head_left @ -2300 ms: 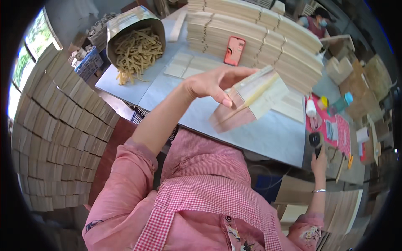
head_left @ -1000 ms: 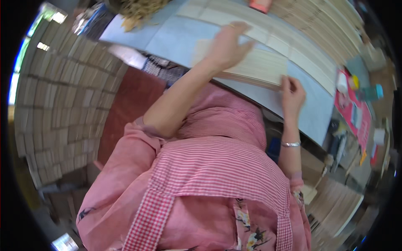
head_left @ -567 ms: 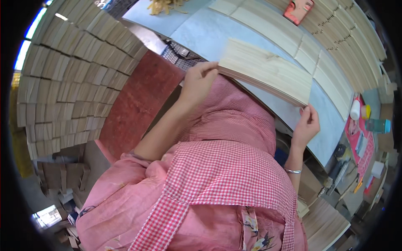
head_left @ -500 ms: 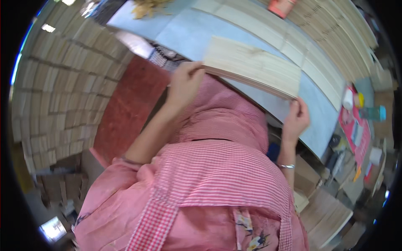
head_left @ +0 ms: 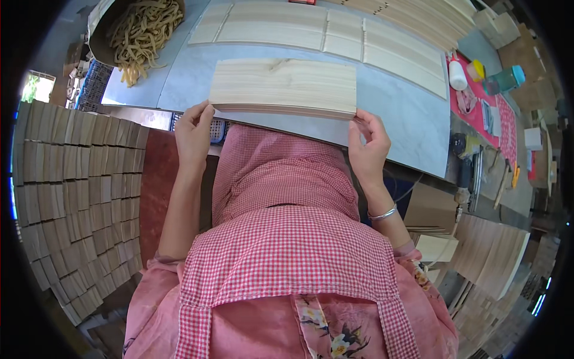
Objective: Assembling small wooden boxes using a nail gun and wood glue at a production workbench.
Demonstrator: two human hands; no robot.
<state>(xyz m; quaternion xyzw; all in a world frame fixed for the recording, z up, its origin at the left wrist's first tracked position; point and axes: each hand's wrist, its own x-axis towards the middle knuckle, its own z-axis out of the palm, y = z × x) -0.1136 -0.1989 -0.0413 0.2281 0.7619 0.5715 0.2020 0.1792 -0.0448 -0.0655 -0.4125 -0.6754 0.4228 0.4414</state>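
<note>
A pale rectangular wooden board [head_left: 284,84] is held between my two hands above the near edge of the light blue-grey table [head_left: 412,137]. Its front edge shows layered lines, so it may be a few thin boards stacked; I cannot tell which. My left hand [head_left: 194,134] pinches the near left corner between thumb and fingers. At the near right corner, the fingertips of my right hand [head_left: 369,143] grip the end, thumb bent inward. Farther back on the table lies a row of similar flat wooden boards [head_left: 272,27].
Curly wood-coloured strips [head_left: 143,36] spill from a container at the far left. Stacked wood blocks [head_left: 78,191] rise on my left. On the right, a white bottle [head_left: 457,75] and a teal-lidded clear bottle [head_left: 505,81] stand by a pink cloth. More planks [head_left: 487,254] are piled at lower right.
My view has turned and steadied, so the table and board now appear more level. Both hands still hold the board by its ends. The strips' container has come further into view.
</note>
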